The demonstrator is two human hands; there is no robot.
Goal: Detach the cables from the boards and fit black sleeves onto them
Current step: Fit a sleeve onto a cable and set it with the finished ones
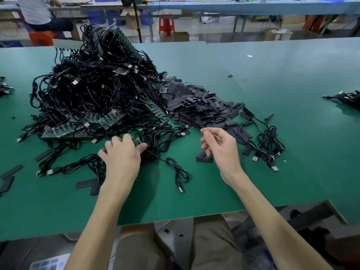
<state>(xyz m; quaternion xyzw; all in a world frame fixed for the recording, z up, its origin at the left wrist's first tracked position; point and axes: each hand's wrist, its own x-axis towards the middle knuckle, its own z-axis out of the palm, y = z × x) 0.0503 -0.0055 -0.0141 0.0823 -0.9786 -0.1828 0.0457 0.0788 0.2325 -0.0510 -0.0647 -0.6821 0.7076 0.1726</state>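
The table (253, 78) is surfaced in plain green. The cables (87, 90) heaped at the far left are black, and their plugs (254, 158) are silver. The boards (105, 119) among them are green, speckled with small pale parts. The sleeves (194, 102) piled to the right are matt black to dark grey. Beyond, a stool (166, 23) is coloured red and a far table (253, 5) pale blue. Khaki trousers (212, 248) are seen nearest.
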